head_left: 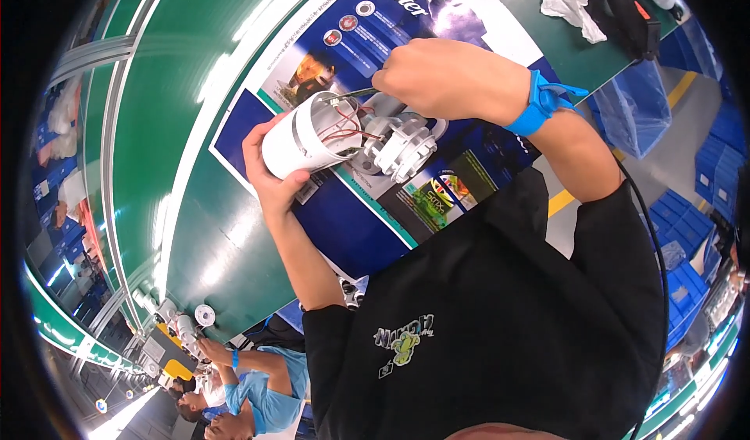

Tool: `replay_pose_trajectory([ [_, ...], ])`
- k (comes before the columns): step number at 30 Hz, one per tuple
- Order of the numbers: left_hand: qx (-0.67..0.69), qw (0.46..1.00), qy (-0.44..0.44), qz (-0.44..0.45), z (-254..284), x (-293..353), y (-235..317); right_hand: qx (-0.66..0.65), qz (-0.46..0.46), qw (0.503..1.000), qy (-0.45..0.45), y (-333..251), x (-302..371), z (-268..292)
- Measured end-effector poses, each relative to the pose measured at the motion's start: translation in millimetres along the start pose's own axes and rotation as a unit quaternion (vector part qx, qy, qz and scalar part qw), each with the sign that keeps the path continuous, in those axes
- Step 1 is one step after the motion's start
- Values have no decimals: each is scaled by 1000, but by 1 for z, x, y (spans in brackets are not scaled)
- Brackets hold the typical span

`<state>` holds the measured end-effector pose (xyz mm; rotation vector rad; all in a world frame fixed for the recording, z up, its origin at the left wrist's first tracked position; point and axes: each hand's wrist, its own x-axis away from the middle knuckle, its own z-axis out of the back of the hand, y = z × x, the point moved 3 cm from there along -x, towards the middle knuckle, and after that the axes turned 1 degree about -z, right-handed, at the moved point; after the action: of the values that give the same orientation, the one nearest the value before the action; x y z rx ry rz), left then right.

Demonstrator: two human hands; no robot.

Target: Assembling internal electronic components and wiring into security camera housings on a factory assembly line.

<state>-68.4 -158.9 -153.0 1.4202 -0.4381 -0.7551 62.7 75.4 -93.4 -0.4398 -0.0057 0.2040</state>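
Above blue printed cardboard sheet (351,241), near left corner: white plastic cylinder (299,145), gripped by left hand (269,188), long axis left-to-right; right hand (433,78) nearer open mouth, fingers closed, contents unclear.

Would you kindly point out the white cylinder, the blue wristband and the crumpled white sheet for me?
White cylinder (286,146): head view, on its outer side wall.
Blue wristband (533,104): head view, on the band beside its knot.
Crumpled white sheet (570,1): head view, on its middle folds.
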Motion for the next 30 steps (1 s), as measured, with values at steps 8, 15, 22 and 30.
replay_pose_trajectory([
  [8, -1, 1000, -12, 4, 4, 2, 7, -4, -15, 999, -43, 0, -3, -10],
  [15, 13, 1000, -16, -5, 2, 4, 4, 1, -20, 998, -58, -5, -2, 2],
  [22, 35, 999, -16, 13, 3, 3, 3, 20, -20, 997, -74, -7, -10, 9],
  [30, 23, 999, -22, 19, 9, 3, 2, 16, -63, 989, -136, -6, -11, -2],
])
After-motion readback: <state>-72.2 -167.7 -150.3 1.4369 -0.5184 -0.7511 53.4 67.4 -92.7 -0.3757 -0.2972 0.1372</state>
